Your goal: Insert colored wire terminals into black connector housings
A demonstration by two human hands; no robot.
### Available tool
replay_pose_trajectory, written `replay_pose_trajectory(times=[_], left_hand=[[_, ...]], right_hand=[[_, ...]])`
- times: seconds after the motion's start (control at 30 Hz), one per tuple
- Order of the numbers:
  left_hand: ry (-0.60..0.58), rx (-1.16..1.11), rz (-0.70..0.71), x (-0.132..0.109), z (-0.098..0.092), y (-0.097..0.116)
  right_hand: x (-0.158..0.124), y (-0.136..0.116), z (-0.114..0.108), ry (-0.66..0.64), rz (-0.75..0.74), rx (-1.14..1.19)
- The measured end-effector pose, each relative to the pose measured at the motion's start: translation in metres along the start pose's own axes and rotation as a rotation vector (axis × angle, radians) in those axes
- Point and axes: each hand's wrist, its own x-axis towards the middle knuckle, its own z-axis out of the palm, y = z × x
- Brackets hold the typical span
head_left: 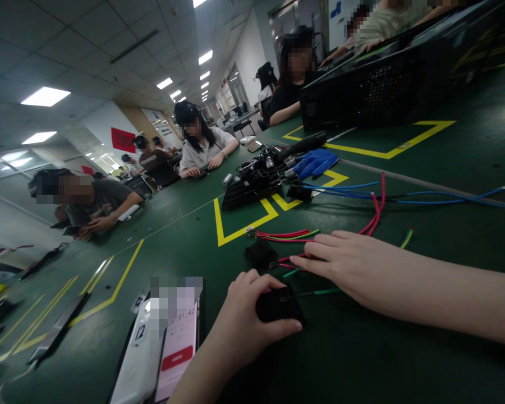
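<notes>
My left hand is closed round a small black block, thumb on the near side and fingers on the far side. A wire with a green sleeve runs from that block toward the right. Stretched out flat, the fingers of my right hand lie over several red wires just beyond the block. Whether they press on any wire is hidden. Another black block rests beyond my left hand, with red and green wires behind it. Blue wires extend from a third black block.
A phone and a white device lie left of my forearm. Farther back are a blue glove, a pile of dark metal parts and a large black case. Several people sit around the green table.
</notes>
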Motion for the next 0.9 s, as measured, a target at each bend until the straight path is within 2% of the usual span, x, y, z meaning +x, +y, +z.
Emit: replay_pose_trajectory(times=[0.17, 0.27, 0.37, 0.43, 0.5, 0.67, 0.73, 0.8, 0.9], left_hand=[[0.013, -0.006, 0.013, -0.001, 0.001, -0.003], [0.015, 0.005, 0.017, -0.001, 0.001, -0.002], [0.013, 0.005, 0.014, -0.001, 0.001, -0.002], [0.009, 0.002, 0.005, -0.001, 0.001, -0.002], [0.008, 0.001, 0.001, -0.001, 0.001, -0.002], [0.017, 0.010, 0.013, 0.000, 0.001, -0.002], [0.018, 0.018, 0.020, 0.000, 0.001, -0.001], [0.017, 0.027, 0.023, 0.000, 0.000, 0.000], [0.017, 0.036, 0.014, -0.001, 0.000, 0.000]], right_hand=[[0.006, -0.006, -0.016, -0.007, 0.006, 0.195], [0.009, -0.013, -0.021, -0.139, 0.041, 0.291], [0.009, -0.015, -0.015, -0.309, 0.069, 0.208], [0.009, -0.014, -0.010, -0.368, 0.062, 0.148], [0.009, -0.013, -0.008, -0.330, 0.051, 0.140], [0.008, -0.014, -0.014, 0.062, -0.039, 0.128], [0.007, -0.015, -0.015, 0.136, -0.059, 0.089], [0.007, -0.016, -0.015, 0.084, -0.034, 0.073], [0.007, -0.017, -0.014, -0.174, 0.050, 0.075]])
